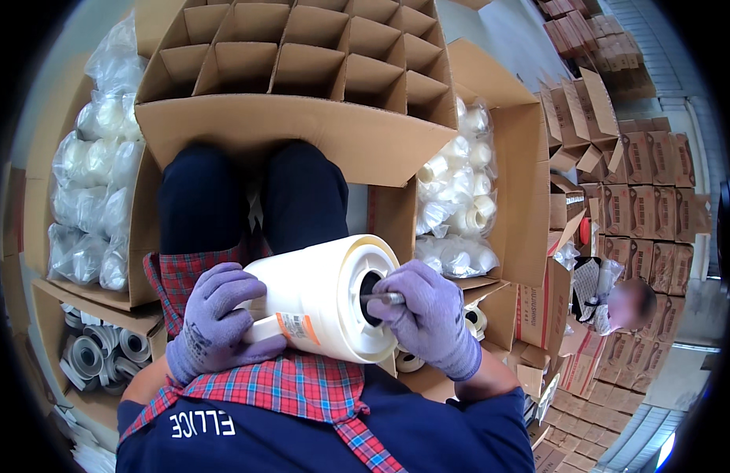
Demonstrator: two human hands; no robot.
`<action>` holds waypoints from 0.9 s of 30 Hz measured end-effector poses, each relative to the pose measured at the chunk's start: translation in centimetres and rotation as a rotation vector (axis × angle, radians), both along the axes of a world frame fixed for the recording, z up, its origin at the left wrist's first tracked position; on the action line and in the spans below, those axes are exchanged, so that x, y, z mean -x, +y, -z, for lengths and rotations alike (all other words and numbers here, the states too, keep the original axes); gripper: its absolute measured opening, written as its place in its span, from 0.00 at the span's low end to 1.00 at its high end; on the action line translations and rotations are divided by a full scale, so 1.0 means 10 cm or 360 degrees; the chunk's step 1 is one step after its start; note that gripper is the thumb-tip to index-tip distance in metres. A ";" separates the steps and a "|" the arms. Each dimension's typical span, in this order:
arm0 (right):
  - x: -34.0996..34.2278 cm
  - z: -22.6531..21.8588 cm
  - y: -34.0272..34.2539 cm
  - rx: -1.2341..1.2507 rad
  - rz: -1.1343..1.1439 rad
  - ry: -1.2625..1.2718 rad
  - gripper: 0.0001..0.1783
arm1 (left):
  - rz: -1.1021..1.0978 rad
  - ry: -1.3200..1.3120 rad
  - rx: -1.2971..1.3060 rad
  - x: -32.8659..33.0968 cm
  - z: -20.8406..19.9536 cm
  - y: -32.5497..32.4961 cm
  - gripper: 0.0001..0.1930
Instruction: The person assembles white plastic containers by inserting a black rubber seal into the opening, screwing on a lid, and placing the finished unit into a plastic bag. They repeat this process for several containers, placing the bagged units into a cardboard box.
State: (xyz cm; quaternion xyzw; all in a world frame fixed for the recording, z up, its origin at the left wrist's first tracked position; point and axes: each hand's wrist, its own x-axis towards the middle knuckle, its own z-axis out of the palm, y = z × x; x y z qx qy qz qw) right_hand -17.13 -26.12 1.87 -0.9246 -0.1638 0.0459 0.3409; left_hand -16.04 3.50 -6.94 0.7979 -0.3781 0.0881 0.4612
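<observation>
A white jug-like vessel (298, 288) lies tilted on its side across my lap, its round ringed end facing right. An orange and white label (296, 325) sticks to its side near the handle (264, 329). My left hand (217, 319), in a purple glove, is closed on that handle, with the fingers against the vessel's side. My right hand (422, 315), gloved alike, pinches a short grey metal rod (387, 299) at the dark opening (368, 298) in the middle of the round end. How deep the rod sits is hidden.
Beyond my knees stands a divided carton (294, 118) with cardboard cells. Open boxes of bagged white parts (93, 197) (467, 169) flank me. Ring-shaped parts (105, 351) fill a lower left box. Stacked cartons (653, 189) and another person (617, 303) are at the right.
</observation>
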 end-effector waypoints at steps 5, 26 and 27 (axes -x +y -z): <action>-0.61 -0.11 -0.22 -0.0424 0.0425 0.0591 0.09 | -0.0204 0.0538 0.0160 -0.10 0.07 0.01 0.19; -0.57 0.57 -0.46 -0.1209 0.0161 -0.0285 0.33 | -0.0517 0.0138 0.0358 -0.83 -0.44 -0.47 0.23; -0.59 0.50 -0.21 -0.1287 0.0053 -0.0359 0.34 | -0.0533 0.0260 0.0431 -0.76 -0.37 -0.48 0.23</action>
